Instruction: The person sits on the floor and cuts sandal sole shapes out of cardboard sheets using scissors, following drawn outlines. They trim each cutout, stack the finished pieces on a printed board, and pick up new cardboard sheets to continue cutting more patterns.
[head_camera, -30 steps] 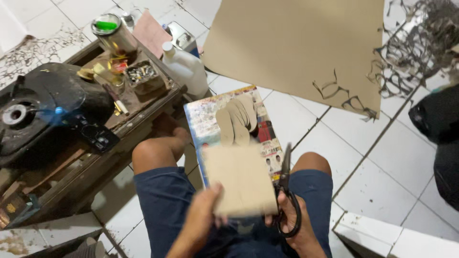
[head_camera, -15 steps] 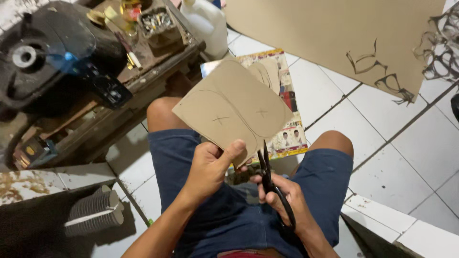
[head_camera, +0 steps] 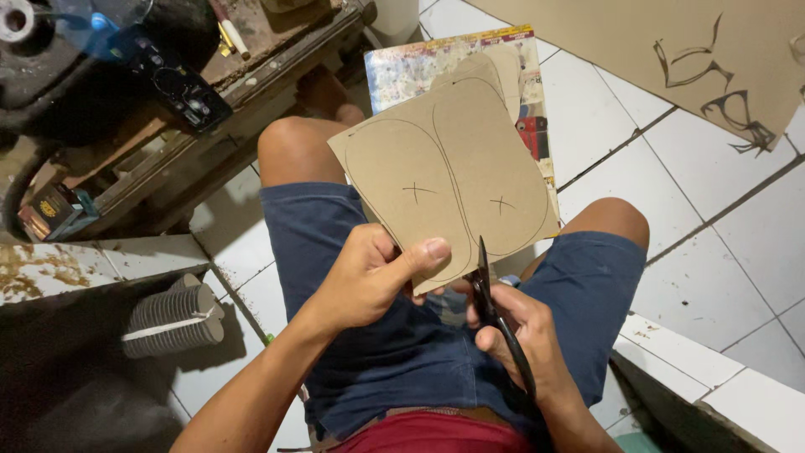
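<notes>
In the head view, a piece of brown cardboard (head_camera: pixel 449 176) is held up at the centre of the frame, above the lap. Two rounded outlines are drawn on it side by side, each marked with a small cross. Its lower left edge is pinched by the left hand (head_camera: pixel 369 277), the thumb laid flat on the front face and the fingers closed behind. Black scissors (head_camera: pixel 495 315) are gripped in the closed right hand (head_camera: pixel 524 340), just right of centre and lower down, with the blades set at the bottom edge of the cardboard, close to the line between the two shapes.

For a clean cut, the blades are best kept just outside the drawn line, and the cardboard is best turned into the scissors rather than the scissors twisted. The left thumb lies close to the blade tips and would be safer held a little further off.

A printed magazine (head_camera: pixel 402 67) lies on the white tiled floor (head_camera: pixel 671 210) behind the cardboard. A large cardboard sheet (head_camera: pixel 671 33) fills the upper right, and a cluttered wooden bench (head_camera: pixel 251 75) the upper left.
</notes>
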